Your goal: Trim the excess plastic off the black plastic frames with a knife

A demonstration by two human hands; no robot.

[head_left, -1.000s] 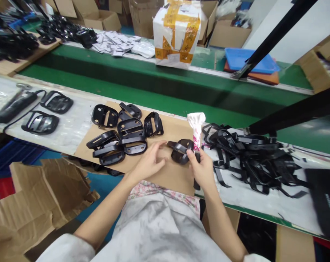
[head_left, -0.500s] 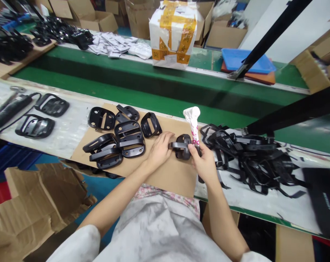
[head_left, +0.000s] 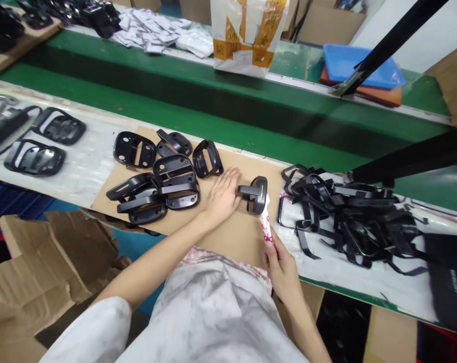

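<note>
Cardboard sheet on the surface: your black plastic bracket sits just right of your open left hand. Hands apart, right hand gripping a white tube against it. Looks like an applying step; next calls for steadying that bracket.

We're on a factory floor here, folks, right at a production line! A long green conveyor belt runs across the view, heaps of black plastic parts are piled along the line, a taped parcel sits up ahead, there's a blue tray beyond it, and torn cardboard boxes lie all around the floor!
</note>
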